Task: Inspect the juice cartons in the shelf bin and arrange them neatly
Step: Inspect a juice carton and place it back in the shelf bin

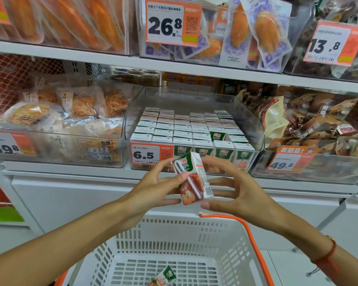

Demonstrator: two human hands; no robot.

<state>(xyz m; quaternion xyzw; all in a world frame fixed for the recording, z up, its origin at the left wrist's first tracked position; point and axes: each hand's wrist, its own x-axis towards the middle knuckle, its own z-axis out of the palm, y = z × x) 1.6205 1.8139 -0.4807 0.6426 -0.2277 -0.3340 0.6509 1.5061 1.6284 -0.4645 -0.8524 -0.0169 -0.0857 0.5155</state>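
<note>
Inspection is under way: both hands, left hand (pixel 153 182) and right hand (pixel 236 190), pinch one juice carton (pixel 192 178) by their fingertips just before the shelf bin (pixel 254 129). Next it likely needs slotting into the bin's gap.

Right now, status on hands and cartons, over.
Both hands, left and right, hold one carton before the bin. One gap in the rows. Another carton in the basket. Nothing blocking.
</note>
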